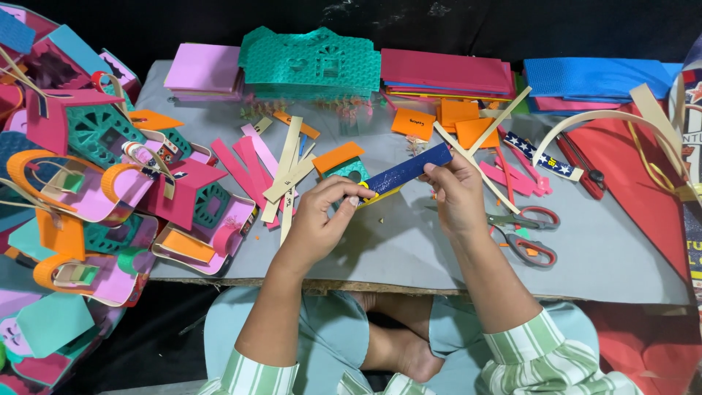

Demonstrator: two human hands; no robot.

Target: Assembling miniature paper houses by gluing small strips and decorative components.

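Both hands pinch blue strip (406,170): left hand (319,217) grip lower end, right hand (457,192) upper.

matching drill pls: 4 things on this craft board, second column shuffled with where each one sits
Things:
1. dark blue strip
2. scissors
3. teal foam stack
4. finished foam houses

Places:
A. far edge of the board, between the pink and magenta stacks
B. heaped at the left side
C. held between the left hand and the right hand
D. flat on the grey board, just right of the right hand

Pairs: 1-C, 2-D, 3-A, 4-B
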